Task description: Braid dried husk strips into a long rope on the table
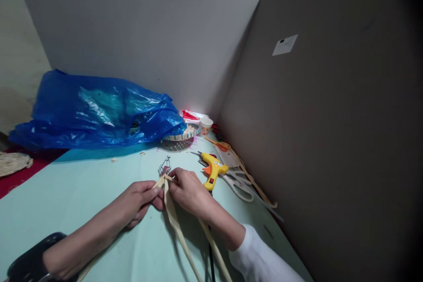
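My left hand (143, 198) is closed, its thumb and fingers pinching pale, flat ribbon-like strips (173, 218) near the place where they cross. Opposite it, my right hand (187, 190) pinches the same crossing from the right, fingers bent round a strip end. From there the long strips trail down toward the front edge of the view, and one passes under my right forearm. Just beyond my fingertips stands a small wire frame or clip (165, 165) with a pinkish part at its base; whether the strips are fixed to it I cannot tell.
A yellow glue gun (214, 169) lies right of my right hand, beside white-handled scissors (240, 188). Behind are a large blue plastic bag (99, 110), a woven basket (180, 136) and a paper cup (205, 127). Grey partitions (313, 132) close off the back and right.
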{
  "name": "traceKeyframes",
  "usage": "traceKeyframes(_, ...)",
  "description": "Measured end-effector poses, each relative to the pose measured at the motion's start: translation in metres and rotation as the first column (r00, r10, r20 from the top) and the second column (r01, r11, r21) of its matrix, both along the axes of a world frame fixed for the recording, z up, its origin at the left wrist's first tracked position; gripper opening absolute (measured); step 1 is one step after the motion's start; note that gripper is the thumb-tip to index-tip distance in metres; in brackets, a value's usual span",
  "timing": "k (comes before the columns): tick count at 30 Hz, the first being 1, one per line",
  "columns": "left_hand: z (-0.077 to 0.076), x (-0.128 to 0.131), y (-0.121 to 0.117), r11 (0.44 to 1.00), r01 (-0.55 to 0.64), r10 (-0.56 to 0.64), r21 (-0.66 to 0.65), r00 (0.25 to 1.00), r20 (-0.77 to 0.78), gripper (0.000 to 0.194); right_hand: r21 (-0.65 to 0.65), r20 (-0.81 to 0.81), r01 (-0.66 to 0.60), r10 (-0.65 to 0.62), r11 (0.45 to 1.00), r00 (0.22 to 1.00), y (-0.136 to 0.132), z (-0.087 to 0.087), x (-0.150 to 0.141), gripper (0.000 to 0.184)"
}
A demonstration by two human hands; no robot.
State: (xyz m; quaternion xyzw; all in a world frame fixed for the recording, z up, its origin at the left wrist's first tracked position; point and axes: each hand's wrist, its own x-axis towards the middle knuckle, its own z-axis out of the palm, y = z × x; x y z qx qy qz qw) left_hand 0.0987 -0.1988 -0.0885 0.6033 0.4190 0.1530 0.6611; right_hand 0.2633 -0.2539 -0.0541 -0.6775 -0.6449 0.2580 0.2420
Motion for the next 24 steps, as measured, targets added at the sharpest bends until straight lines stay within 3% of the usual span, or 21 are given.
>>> traceKeyframes(4, -0.002, 0.005, -0.001, 0.998, -0.036, 0.038, 0.042, 0.998, -0.05, 0.05, -0.018, -0.175, 0.03, -0.033, 0.999, 0.984, 0.006, -0.005, -0.001, 0.016)
traceKeyframes(7, 0.002, 0.006, 0.001, 0.984, -0.033, 0.051, 0.176, 0.994, -0.097, 0.041, 0.04, -0.137, 0.044, -0.039, 0.998, 0.99, 0.007, -0.009, -0.005, 0.01)
traceKeyframes(9, 0.005, 0.006, 0.004, 0.919, 0.032, 0.043, 0.392, 0.983, -0.181, 0.032, 0.073, -0.074, 0.018, -0.012, 0.997, 0.997, 0.005, -0.011, -0.006, 0.012)
traceKeyframes(12, 0.008, 0.005, 0.01, 0.764, 0.142, 0.064, 0.629, 0.954, -0.292, 0.027, 0.092, 0.057, 0.001, -0.006, 0.996, 0.998, 0.002, -0.01, -0.006, 0.016)
traceKeyframes(15, 0.01, 0.002, 0.015, 0.703, 0.199, 0.11, 0.683, 0.918, -0.381, 0.028, 0.057, 0.158, 0.012, -0.021, 0.998, 0.987, -0.001, -0.007, -0.002, 0.024)
traceKeyframes(21, 0.017, -0.005, 0.015, 0.625, 0.345, 0.166, 0.701, 0.818, -0.55, 0.018, 0.029, 0.196, -0.014, 0.008, 0.999, 0.981, -0.001, -0.004, 0.001, 0.031)
traceKeyframes(24, 0.023, -0.003, 0.009, 0.594, 0.444, 0.201, 0.671, 0.726, -0.658, 0.034, 0.024, 0.209, -0.014, 0.009, 1.0, 0.978, 0.0, -0.004, 0.0, 0.032)
